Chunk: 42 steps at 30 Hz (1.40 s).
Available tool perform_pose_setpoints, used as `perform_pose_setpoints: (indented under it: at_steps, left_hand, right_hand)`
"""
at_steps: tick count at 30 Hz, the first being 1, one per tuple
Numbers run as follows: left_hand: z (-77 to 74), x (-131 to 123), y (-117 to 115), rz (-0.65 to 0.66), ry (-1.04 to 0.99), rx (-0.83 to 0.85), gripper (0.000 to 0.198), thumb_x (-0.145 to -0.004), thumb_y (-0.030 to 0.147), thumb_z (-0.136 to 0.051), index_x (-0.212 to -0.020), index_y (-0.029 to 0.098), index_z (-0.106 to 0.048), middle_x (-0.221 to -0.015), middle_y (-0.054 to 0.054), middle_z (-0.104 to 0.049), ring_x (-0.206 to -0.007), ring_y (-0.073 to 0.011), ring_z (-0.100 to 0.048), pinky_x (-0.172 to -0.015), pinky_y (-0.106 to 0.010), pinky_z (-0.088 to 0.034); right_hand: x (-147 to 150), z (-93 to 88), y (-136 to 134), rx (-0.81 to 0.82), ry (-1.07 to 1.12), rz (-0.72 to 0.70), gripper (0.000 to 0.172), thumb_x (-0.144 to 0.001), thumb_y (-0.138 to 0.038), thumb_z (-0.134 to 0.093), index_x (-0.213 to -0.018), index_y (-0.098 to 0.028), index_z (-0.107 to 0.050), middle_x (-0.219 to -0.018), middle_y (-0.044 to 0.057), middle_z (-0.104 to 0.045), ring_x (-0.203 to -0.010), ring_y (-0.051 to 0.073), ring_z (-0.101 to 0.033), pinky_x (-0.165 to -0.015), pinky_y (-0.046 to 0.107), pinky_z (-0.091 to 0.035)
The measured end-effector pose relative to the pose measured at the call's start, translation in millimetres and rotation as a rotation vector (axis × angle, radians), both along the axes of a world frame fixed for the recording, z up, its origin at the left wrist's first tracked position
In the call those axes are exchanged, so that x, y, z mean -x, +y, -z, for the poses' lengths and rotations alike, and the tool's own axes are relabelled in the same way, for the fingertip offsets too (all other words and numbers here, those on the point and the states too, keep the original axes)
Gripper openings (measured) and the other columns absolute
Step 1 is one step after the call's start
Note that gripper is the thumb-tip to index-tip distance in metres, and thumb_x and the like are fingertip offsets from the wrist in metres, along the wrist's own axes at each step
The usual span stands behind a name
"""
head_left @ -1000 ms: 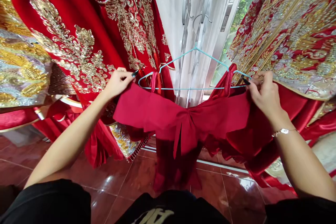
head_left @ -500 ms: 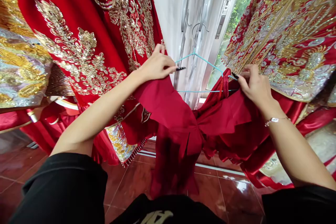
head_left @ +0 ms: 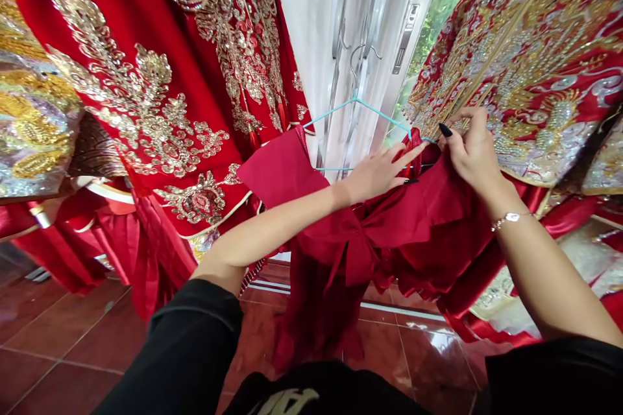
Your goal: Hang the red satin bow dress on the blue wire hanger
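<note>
A plain red dress [head_left: 389, 227] with a bow at its middle hangs by a strap from a light blue wire hanger [head_left: 374, 111]. My left hand [head_left: 382, 170] reaches across it, fingers stretched out and resting on the fabric beside the red strap [head_left: 413, 142]. My right hand [head_left: 470, 150] is pinched on the dress's upper edge at the hanger's right end. The dress's left corner [head_left: 282, 165] sticks up free. The hanger's metal hook [head_left: 357, 55] sits in front of a white curtain.
Red gowns with heavy gold embroidery hang close on the left [head_left: 160, 78] and right [head_left: 535, 45]. A white curtain [head_left: 311, 19] and a window frame [head_left: 403, 39] stand behind. The floor is glossy red-brown tile [head_left: 63, 331].
My left hand let go of the dress's left corner and moved right across the hanger to the strap. The right hand stays pinched at the hanger's right end.
</note>
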<state>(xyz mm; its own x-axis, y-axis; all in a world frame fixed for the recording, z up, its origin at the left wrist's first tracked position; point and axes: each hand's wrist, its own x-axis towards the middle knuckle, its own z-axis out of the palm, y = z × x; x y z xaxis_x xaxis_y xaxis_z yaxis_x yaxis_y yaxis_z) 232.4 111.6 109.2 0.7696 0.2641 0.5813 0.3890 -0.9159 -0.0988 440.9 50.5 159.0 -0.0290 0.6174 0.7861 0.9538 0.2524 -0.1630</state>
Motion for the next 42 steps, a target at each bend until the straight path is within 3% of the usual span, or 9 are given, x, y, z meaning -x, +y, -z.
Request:
perform_pose_setpoints:
  at_steps: [4, 11, 14, 20, 24, 28, 33, 37, 42]
  left_hand:
    - [4.5, -5.9, -7.6, -0.152, 0.052, -0.005, 0.055, -0.105, 0.037, -0.041, -0.158, 0.026, -0.034, -0.156, -0.019, -0.04, -0.128, -0.035, -0.057, -0.095, -0.044, -0.053]
    - [0.7, 8.0, -4.6, -0.062, 0.065, 0.077, 0.044, -0.107, 0.033, -0.035, -0.143, 0.022, -0.057, -0.153, -0.021, -0.043, -0.135, -0.0297, -0.053, -0.112, -0.047, -0.043]
    - [4.9, 16.0, -4.8, -0.065, 0.017, 0.103, 0.04, -0.105, 0.035, -0.041, -0.136, 0.023, -0.062, -0.151, -0.021, -0.046, -0.138, -0.0319, -0.051, -0.117, -0.055, -0.036]
    - [6.5, 89.7, -29.9, -0.125, -0.188, -0.036, 0.034, -0.102, 0.022, -0.044, -0.131, 0.028, -0.062, -0.144, -0.011, -0.057, -0.133, -0.026, -0.055, -0.124, -0.063, -0.02]
    - [-8.2, 140.2, -28.7, -0.368, -0.452, -0.062, 0.045, -0.095, 0.018, -0.052, -0.137, 0.034, -0.055, -0.146, -0.007, -0.055, -0.138, -0.0285, -0.048, -0.125, -0.062, -0.019]
    - [-7.6, 152.5, -2.7, -0.55, -0.518, 0.027, 0.075, -0.082, 0.018, -0.063, -0.152, 0.034, -0.038, -0.156, -0.011, -0.044, -0.144, -0.0402, -0.035, -0.119, -0.072, -0.02]
    - [-6.8, 165.3, 16.2, -0.433, -0.443, 0.123, 0.08, -0.082, 0.012, -0.056, -0.155, 0.034, -0.031, -0.154, -0.009, -0.045, -0.144, -0.0364, -0.039, -0.12, -0.068, -0.025]
    - [-21.7, 189.5, 14.6, -0.335, -0.397, 0.16, 0.062, -0.085, 0.02, -0.059, -0.145, 0.023, -0.044, -0.148, -0.012, -0.051, -0.139, -0.0304, -0.045, -0.123, -0.052, -0.031]
    - [-35.7, 215.6, 21.2, -0.211, -0.32, 0.248, 0.037, -0.098, 0.033, -0.049, -0.131, 0.018, -0.057, -0.135, -0.012, -0.062, -0.127, -0.024, -0.057, -0.116, -0.043, -0.042]
  right_hand:
    - [7.3, -11.1, -1.0, 0.021, -0.029, 0.017, 0.031, -0.095, -0.037, -0.041, -0.12, -0.021, -0.04, -0.078, 0.006, -0.066, -0.064, 0.022, -0.06, -0.07, 0.034, -0.045]
    - [49.9, -37.2, 10.2, 0.099, -0.187, 0.039, 0.038, -0.097, -0.046, -0.043, -0.126, -0.021, -0.046, -0.087, 0.005, -0.069, -0.078, 0.023, -0.066, -0.078, 0.037, -0.049]
    - [68.8, -43.2, 14.8, 0.076, -0.183, -0.092, 0.04, -0.096, -0.053, -0.048, -0.122, -0.023, -0.05, -0.094, 0.004, -0.067, -0.084, 0.021, -0.066, -0.081, 0.038, -0.051]
    - [88.1, -35.6, -4.9, -0.275, 0.034, -0.405, 0.025, -0.096, -0.048, -0.049, -0.108, -0.026, -0.05, -0.103, 0.007, -0.059, -0.092, 0.02, -0.061, -0.083, 0.04, -0.053]
    - [89.9, -7.5, -13.8, -0.193, 0.036, -0.075, 0.025, -0.093, -0.033, -0.05, -0.116, -0.023, -0.054, -0.119, 0.014, -0.057, -0.119, 0.03, -0.052, -0.104, 0.055, -0.044]
    - [83.7, 27.1, 0.8, 0.046, -0.02, 0.218, 0.067, -0.082, -0.034, -0.061, -0.144, -0.019, -0.042, -0.149, 0.02, -0.041, -0.141, 0.043, -0.033, -0.108, 0.069, -0.033]
    - [73.7, 44.9, 11.6, 0.146, 0.008, 0.22, 0.081, -0.083, -0.031, -0.054, -0.158, -0.016, -0.026, -0.156, 0.023, -0.037, -0.144, 0.044, -0.033, -0.11, 0.07, -0.032]
    - [82.6, 38.8, -2.8, 0.1, -0.003, 0.2, 0.081, -0.083, -0.028, -0.054, -0.158, -0.015, -0.027, -0.16, 0.023, -0.03, -0.149, 0.047, -0.024, -0.111, 0.076, -0.026]
    - [124.9, 24.3, -0.8, -0.084, -0.202, -0.126, 0.06, -0.089, -0.02, -0.044, -0.149, -0.018, -0.043, -0.155, 0.017, -0.041, -0.151, 0.036, -0.027, -0.12, 0.067, -0.024]
